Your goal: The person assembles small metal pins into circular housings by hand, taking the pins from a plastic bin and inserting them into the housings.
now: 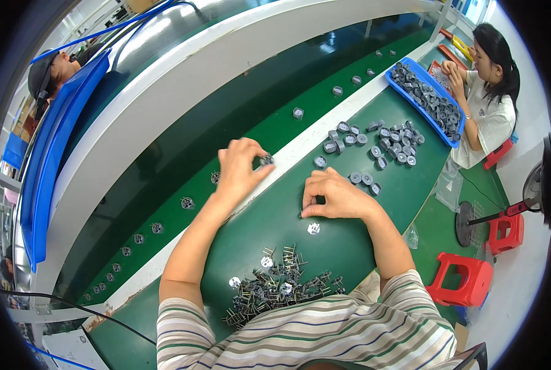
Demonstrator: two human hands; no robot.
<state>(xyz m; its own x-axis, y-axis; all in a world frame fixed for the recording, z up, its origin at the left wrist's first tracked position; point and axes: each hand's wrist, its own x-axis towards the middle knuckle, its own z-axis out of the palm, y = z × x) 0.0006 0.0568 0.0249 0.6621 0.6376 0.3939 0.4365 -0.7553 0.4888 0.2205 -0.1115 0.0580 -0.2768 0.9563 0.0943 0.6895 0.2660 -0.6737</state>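
Grey parts (275,290) litter green workbench (275,216) beside conveyor (183,148).

A single wide fisheye view looks down from the person's head, tilted forward over the striped-shirt chest at the lower edge, close above the green worktop (269,222). The forearms enter from below and run up to the left hand (238,169) and right hand (337,197) near the middle. The view faces across the dark green conveyor belt (214,123), which runs diagonally from lower left to upper right. Straight edges bow toward the black round rim. There is no second view to share any part with.
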